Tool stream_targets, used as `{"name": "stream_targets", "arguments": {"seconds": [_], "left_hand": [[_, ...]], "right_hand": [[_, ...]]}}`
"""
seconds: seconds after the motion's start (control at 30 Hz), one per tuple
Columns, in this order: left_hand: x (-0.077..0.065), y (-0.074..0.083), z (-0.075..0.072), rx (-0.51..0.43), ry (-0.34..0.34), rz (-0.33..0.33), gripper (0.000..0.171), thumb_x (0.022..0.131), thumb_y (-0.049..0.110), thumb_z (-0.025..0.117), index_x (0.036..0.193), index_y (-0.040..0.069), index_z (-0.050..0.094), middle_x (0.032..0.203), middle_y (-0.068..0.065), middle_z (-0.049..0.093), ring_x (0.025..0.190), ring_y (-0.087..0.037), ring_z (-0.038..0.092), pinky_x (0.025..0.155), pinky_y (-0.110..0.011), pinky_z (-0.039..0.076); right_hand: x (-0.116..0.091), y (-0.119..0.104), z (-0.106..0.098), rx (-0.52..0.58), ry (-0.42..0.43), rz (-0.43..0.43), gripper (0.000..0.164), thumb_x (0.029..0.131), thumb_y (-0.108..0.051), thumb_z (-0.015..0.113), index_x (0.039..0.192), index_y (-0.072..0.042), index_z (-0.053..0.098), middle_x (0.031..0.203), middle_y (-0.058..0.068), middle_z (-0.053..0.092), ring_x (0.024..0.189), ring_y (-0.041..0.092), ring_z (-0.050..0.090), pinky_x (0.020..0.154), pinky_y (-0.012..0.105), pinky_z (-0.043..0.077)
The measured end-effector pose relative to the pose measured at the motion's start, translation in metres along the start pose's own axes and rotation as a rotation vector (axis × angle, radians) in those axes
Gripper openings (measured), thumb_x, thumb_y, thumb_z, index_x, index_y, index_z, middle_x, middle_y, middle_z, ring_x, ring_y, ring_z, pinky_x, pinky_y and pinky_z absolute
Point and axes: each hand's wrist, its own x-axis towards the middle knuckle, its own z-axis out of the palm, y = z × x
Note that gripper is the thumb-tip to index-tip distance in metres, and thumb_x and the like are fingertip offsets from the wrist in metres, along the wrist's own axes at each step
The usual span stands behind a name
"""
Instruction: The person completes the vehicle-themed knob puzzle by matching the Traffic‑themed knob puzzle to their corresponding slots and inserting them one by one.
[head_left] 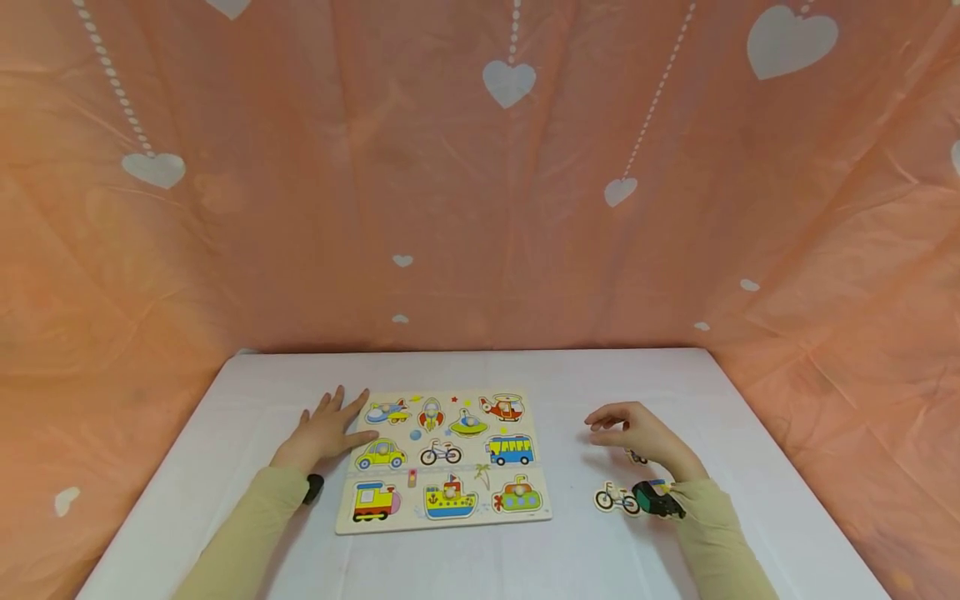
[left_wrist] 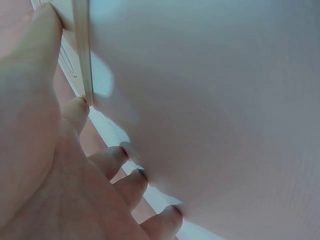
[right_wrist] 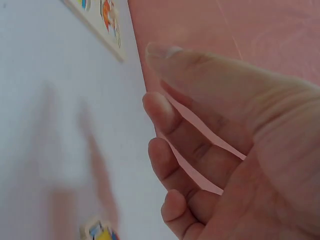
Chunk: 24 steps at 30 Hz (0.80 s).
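A wooden puzzle board (head_left: pixel 482 521) lies on the white table, printed with vehicles such as a car, a bus, a train and a boat. Several of its pictures carry small knobs. My left hand (head_left: pixel 321 439) spreads its fingers at the board's left side, thumb and index finger at its edge; in the left wrist view the thumb (left_wrist: pixel 42 35) touches the board. To the right of the board, my right hand (head_left: pixel 628 431) hovers over the table with loosely bent fingers and nothing between them. A loose bicycle piece (head_left: pixel 617 498) lies below it, close to the right wrist.
Another loose piece (head_left: pixel 636 456) peeks out from under the right hand, and a colourful piece (right_wrist: pixel 100 231) shows at the bottom of the right wrist view. A pink curtain (head_left: pixel 465 208) with white hearts hangs behind and beside the table (head_left: pixel 585 558).
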Motion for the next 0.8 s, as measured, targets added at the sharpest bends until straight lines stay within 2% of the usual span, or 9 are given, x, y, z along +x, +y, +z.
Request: {"name": "stream_targets", "arguments": {"seconds": [0.17, 0.4, 0.67, 0.8], "left_hand": [[0.001, -0.001, 0.001, 0.005, -0.002, -0.006, 0.093, 0.071, 0.065, 0.055, 0.142, 0.015, 0.022, 0.142, -0.029, 0.006, 0.126, -0.050, 0.002, 0.093, -0.068, 0.002], [-0.001, -0.001, 0.001, 0.008, -0.010, -0.007, 0.093, 0.071, 0.065, 0.055, 0.142, 0.016, 0.021, 0.142, -0.029, 0.006, 0.127, -0.049, 0.002, 0.093, -0.068, 0.002], [-0.002, 0.002, -0.003, -0.002, 0.004, 0.015, 0.090, 0.074, 0.061, 0.056, 0.141, 0.013, 0.022, 0.142, -0.030, 0.006, 0.126, -0.050, 0.002, 0.094, -0.067, 0.001], [-0.002, 0.001, -0.002, 0.000, -0.001, 0.010, 0.090, 0.074, 0.060, 0.057, 0.142, 0.014, 0.022, 0.142, -0.030, 0.006, 0.126, -0.050, 0.002, 0.094, -0.067, 0.001]], "right_hand": [[-0.006, 0.009, -0.006, 0.026, 0.025, 0.014, 0.026, 0.077, -0.017, 0.070, 0.099, -0.005, 0.066, 0.088, 0.005, 0.065, 0.079, 0.014, 0.057, 0.061, 0.024, 0.044], [-0.017, 0.002, -0.016, 0.074, 0.044, 0.030, 0.026, 0.076, -0.007, 0.069, 0.099, 0.003, 0.063, 0.087, 0.015, 0.064, 0.077, 0.024, 0.057, 0.060, 0.024, 0.047], [-0.026, 0.036, -0.027, 0.061, 0.071, 0.121, 0.032, 0.075, -0.021, 0.071, 0.101, -0.004, 0.065, 0.087, 0.004, 0.063, 0.078, 0.017, 0.056, 0.060, 0.025, 0.049], [-0.036, 0.032, -0.034, 0.078, 0.082, 0.159, 0.033, 0.076, -0.020, 0.070, 0.103, -0.001, 0.063, 0.087, 0.008, 0.063, 0.079, 0.020, 0.055, 0.057, 0.031, 0.049]]}}
